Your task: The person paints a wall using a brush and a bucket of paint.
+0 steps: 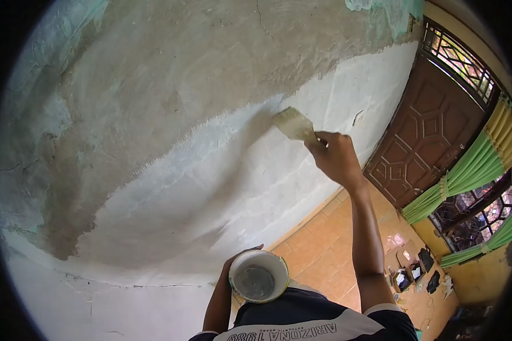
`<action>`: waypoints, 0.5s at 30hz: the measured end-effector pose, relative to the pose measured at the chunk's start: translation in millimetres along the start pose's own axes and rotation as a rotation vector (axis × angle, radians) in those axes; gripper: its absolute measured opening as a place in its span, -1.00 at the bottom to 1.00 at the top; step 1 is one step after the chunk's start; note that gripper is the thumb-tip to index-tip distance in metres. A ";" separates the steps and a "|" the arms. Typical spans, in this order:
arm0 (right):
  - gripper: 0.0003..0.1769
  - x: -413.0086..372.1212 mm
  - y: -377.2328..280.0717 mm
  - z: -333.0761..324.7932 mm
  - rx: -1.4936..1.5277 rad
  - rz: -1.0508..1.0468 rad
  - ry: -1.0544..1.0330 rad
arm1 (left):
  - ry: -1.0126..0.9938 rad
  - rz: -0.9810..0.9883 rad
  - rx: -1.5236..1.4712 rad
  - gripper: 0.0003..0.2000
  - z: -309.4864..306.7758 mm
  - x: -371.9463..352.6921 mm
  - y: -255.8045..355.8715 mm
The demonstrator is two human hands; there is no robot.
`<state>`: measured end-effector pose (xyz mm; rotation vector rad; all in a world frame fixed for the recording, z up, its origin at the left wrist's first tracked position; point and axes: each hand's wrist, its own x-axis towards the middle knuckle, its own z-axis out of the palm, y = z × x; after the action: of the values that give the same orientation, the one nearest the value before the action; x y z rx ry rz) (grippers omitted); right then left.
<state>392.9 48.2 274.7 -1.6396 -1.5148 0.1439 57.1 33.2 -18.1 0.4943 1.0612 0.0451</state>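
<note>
My right hand (337,158) is closed around the handle of a wide, flat paintbrush (294,124). The brush is up at the wall, its pale bristles near the border between white paint and bare grey plaster; whether they touch cannot be told. Against my body, my left hand (231,262) wraps the far side of a white paint bucket (283,273), with most of its fingers hidden behind it. Greyish-white residue or paint covers the bucket's bottom. The wall (170,96) is white along its lower part, grey above, with flaking green patches at the top.
Orange floor tiles (318,244) run along the wall's foot. A brown panelled door (424,128) stands at the right, beside green curtains (466,170) and a window with a grille. Open boxes (407,267) and dark items lie on the floor at lower right.
</note>
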 end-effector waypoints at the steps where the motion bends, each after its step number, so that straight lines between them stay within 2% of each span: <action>1: -0.74 6.5 -9.0 -3.4 -0.023 -0.022 -0.005 | -0.018 0.001 -0.030 -0.66 0.0 -1.9 0.2; 5: -0.72 25.1 -35.7 -19.6 -0.016 -0.087 0.076 | -0.045 -0.003 -0.044 -0.65 -1.4 -4.3 -2.2; 10: -0.74 27.2 -35.1 -17.5 -0.001 -0.101 0.202 | -0.065 0.029 -0.016 -0.61 -7.5 -5.8 -5.9; 12: -0.77 23.2 -25.9 -4.1 0.003 -0.240 0.279 | -0.084 0.021 -0.016 -0.55 -21.1 9.2 -10.3; 15: -0.81 16.0 -0.7 23.9 -0.022 -0.218 0.170 | -0.092 0.022 -0.015 -0.50 -27.9 17.1 -17.0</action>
<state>381.8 73.9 267.9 -1.4531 -1.5550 -0.1277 38.7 32.9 -50.0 0.4905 0.9645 0.0491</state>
